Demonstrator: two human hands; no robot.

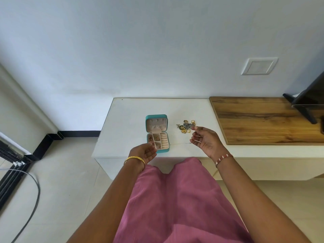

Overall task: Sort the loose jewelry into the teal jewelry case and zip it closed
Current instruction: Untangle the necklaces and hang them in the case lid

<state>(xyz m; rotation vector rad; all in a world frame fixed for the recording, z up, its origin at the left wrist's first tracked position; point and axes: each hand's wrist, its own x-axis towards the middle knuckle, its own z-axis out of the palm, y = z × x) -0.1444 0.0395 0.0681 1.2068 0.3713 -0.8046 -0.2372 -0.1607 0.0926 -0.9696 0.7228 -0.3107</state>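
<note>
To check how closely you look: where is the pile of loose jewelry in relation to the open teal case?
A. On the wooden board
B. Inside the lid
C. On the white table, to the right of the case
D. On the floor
C: the pile of loose jewelry lies on the white table, apart from the teal case, on its right.

Both forearms are bare, with no sleeves in sight. A smooth gold bangle [134, 160] circles the wrist of the left hand [143, 152]. A red-and-white beaded bracelet [223, 160] sits on the wrist of the right hand [206, 142]. A loose pink garment [177, 204] covers the lap.
</note>
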